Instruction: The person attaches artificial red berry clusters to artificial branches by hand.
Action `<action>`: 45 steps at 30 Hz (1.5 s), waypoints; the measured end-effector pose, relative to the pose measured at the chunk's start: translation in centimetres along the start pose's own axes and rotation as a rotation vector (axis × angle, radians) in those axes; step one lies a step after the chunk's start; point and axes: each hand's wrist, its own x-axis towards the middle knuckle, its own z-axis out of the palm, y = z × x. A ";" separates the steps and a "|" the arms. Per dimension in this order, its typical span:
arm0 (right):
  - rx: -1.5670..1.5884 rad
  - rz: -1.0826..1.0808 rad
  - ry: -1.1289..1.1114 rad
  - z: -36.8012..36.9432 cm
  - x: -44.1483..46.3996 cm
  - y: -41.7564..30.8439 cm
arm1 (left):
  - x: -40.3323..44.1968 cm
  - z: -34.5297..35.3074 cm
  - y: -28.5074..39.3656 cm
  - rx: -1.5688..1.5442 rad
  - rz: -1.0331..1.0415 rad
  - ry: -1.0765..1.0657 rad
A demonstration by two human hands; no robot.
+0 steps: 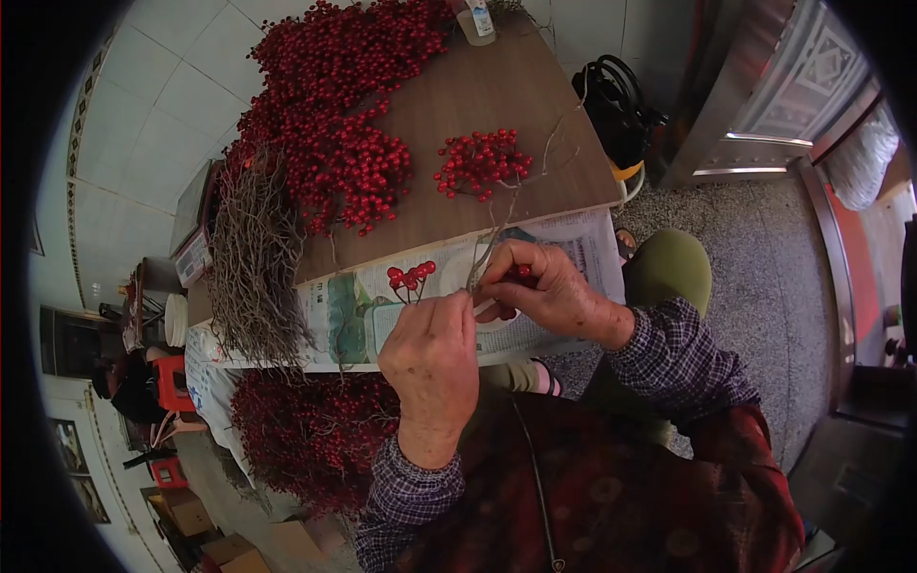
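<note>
My left hand point(435, 358) is closed at the lower end of a thin bare twig point(506, 215), and a small sprig of red berries point(412, 277) sticks up beside its knuckles. My right hand point(544, 291) pinches the same twig close to the left fingertips, with a few red berries showing between its fingers. The twig rises and branches to the upper right. Behind it, a bunch of red berries point(482, 162) lies on the brown board. Newspaper point(564, 329) and part of a white round item lie beneath the hands. The exact grip point is hidden by the fingers.
A large heap of red berries point(334, 76) covers the board's point(478, 81) left side, next to a bundle of bare twigs point(253, 258). A jar point(475, 24) stands at the far edge. More berry stems point(306, 430) lie below left. A black bag point(616, 115) is at right.
</note>
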 end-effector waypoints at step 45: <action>-0.025 0.017 0.065 0.5 0.0 0.5 | -0.5 0.8 -0.8 -0.132 -0.209 -0.015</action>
